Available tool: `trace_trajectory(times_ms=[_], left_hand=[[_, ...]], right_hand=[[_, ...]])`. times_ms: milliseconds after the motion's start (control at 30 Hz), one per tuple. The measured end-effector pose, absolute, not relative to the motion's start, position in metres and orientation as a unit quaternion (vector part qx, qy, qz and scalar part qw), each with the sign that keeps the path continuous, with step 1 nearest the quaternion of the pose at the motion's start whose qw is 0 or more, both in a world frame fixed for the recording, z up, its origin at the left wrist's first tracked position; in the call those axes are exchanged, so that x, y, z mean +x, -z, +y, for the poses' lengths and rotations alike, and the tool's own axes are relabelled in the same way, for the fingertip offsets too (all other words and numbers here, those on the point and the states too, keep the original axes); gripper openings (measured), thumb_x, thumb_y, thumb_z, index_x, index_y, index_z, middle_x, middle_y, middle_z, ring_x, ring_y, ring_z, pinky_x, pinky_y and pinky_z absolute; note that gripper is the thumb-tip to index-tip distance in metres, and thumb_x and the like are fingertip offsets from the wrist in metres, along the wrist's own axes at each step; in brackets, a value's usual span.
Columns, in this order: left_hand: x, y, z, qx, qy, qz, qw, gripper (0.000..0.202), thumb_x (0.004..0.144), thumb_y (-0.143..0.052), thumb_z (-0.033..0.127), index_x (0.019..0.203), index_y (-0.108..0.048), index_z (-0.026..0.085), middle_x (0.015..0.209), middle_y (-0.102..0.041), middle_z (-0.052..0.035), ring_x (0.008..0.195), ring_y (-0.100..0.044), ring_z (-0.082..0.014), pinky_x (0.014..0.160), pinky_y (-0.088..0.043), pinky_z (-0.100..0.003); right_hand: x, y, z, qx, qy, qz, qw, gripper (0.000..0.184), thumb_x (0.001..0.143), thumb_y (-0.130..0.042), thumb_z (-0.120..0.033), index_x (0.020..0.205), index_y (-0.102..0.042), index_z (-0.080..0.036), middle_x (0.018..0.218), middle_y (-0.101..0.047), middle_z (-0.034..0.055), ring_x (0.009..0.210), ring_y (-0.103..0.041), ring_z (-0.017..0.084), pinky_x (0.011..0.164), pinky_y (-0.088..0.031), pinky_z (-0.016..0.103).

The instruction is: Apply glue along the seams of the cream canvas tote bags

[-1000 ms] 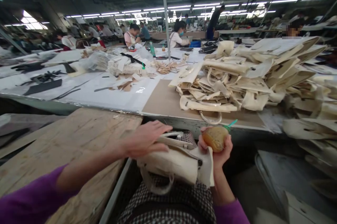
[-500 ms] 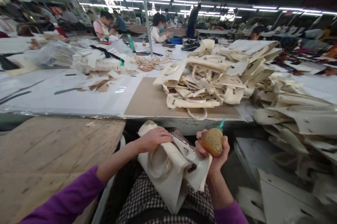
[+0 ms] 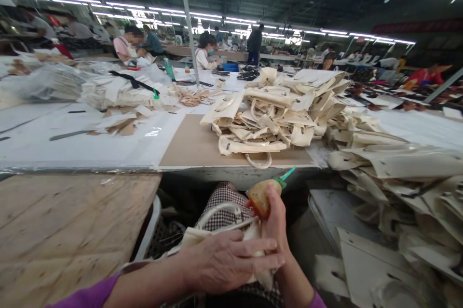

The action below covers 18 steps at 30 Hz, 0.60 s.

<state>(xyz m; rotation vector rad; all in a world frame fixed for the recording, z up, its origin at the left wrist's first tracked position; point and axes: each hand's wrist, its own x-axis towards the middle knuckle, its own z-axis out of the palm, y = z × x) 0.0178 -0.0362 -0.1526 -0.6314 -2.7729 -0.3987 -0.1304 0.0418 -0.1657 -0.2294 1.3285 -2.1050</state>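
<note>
A cream canvas bag [image 3: 202,236] lies folded in my lap on checked fabric. My left hand [image 3: 231,262] lies on top of it, fingers spread and pressing it down toward my right wrist. My right hand [image 3: 277,219] is wrapped round a small amber squeeze bottle [image 3: 261,195] with a green nozzle pointing up and right. The bag's looped handle [image 3: 220,211] arches just left of the bottle.
A big heap of cream bags [image 3: 275,115] sits on a brown board on the long white table [image 3: 90,144]. More bags [image 3: 405,168] spill at the right. A worn wooden board [image 3: 65,221] lies at my left. Other people work at far tables.
My left hand has slid from the bag's upper edge down across its top and flattened out. My right hand with the bottle moved in closer to the bag. The view shifted right.
</note>
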Motion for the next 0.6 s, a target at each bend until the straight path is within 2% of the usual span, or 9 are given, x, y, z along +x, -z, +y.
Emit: trace_trajectory(times_ms=[100, 167, 267, 367, 467, 500, 600], left_hand=[[0.012, 0.163, -0.039, -0.23, 0.154, -0.954, 0.117, 0.045, 0.102, -0.039, 0.018, 0.147, -0.042, 0.016, 0.146, -0.057, -0.0085, 0.124, -0.061, -0.0183, 0.102, -0.046, -0.03], [0.011, 0.167, -0.043, -0.214, 0.179, -0.95, 0.138, 0.038, 0.1, -0.04, 0.016, 0.136, -0.053, 0.015, 0.136, -0.065, -0.0105, 0.12, -0.063, -0.0208, 0.104, -0.047, -0.032], [0.014, 0.165, -0.059, -0.169, 0.225, -0.944, 0.175, 0.032, 0.102, -0.037, 0.013, 0.12, -0.063, 0.011, 0.124, -0.07, -0.0126, 0.124, -0.06, -0.0216, 0.107, -0.047, -0.032], [0.022, 0.144, -0.092, -0.019, 0.303, -0.927, 0.22, 0.028, 0.1, -0.042, 0.014, 0.106, -0.068, 0.011, 0.12, -0.07, -0.0129, 0.116, -0.064, -0.0202, 0.104, -0.049, -0.031], [0.027, 0.112, -0.131, 0.099, 0.415, -0.873, 0.234, 0.021, 0.095, -0.052, 0.02, 0.099, -0.072, 0.013, 0.111, -0.071, -0.0103, 0.105, -0.067, -0.0212, 0.098, -0.05, -0.033], [0.026, 0.102, -0.143, 0.108, 0.459, -0.853, 0.224, 0.02, 0.093, -0.056, 0.024, 0.099, -0.072, 0.013, 0.109, -0.072, -0.0099, 0.104, -0.067, -0.0224, 0.098, -0.05, -0.034], [0.011, 0.099, -0.165, 0.103, 0.57, -0.803, 0.142, 0.025, 0.09, -0.062, 0.034, 0.1, -0.073, 0.014, 0.108, -0.072, -0.0096, 0.104, -0.066, -0.0246, 0.097, -0.049, -0.035]], right_hand=[[-0.127, 0.171, 0.036, -0.035, 0.821, 0.478, 0.312, 0.05, 0.082, -0.066, -0.065, 0.093, -0.064, -0.017, 0.077, -0.071, 0.0065, 0.067, -0.066, 0.02, 0.055, -0.051, 0.027], [-0.132, 0.17, 0.035, -0.037, 0.831, 0.461, 0.308, 0.051, 0.08, -0.066, -0.066, 0.094, -0.063, -0.017, 0.08, -0.072, 0.0059, 0.073, -0.069, 0.022, 0.062, -0.055, 0.029], [-0.15, 0.164, 0.045, -0.067, 0.834, 0.445, 0.32, 0.053, 0.073, -0.075, -0.061, 0.098, -0.063, -0.016, 0.091, -0.072, 0.0083, 0.082, -0.069, 0.024, 0.062, -0.052, 0.027], [-0.177, 0.155, 0.077, -0.112, 0.814, 0.465, 0.329, 0.06, 0.064, -0.087, -0.051, 0.108, -0.061, -0.019, 0.099, -0.07, 0.007, 0.088, -0.067, 0.024, 0.065, -0.052, 0.028], [-0.197, 0.145, 0.122, -0.165, 0.723, 0.579, 0.338, 0.062, 0.066, -0.087, -0.05, 0.114, -0.059, -0.022, 0.1, -0.069, 0.0051, 0.094, -0.064, 0.024, 0.083, -0.054, 0.033], [-0.2, 0.142, 0.137, -0.168, 0.683, 0.625, 0.339, 0.064, 0.066, -0.086, -0.052, 0.116, -0.059, -0.023, 0.1, -0.069, 0.0048, 0.095, -0.064, 0.024, 0.083, -0.053, 0.033], [-0.196, 0.142, 0.171, -0.147, 0.599, 0.72, 0.318, 0.074, 0.055, -0.089, -0.056, 0.116, -0.062, -0.024, 0.098, -0.071, 0.0056, 0.09, -0.064, 0.025, 0.076, -0.054, 0.032]])
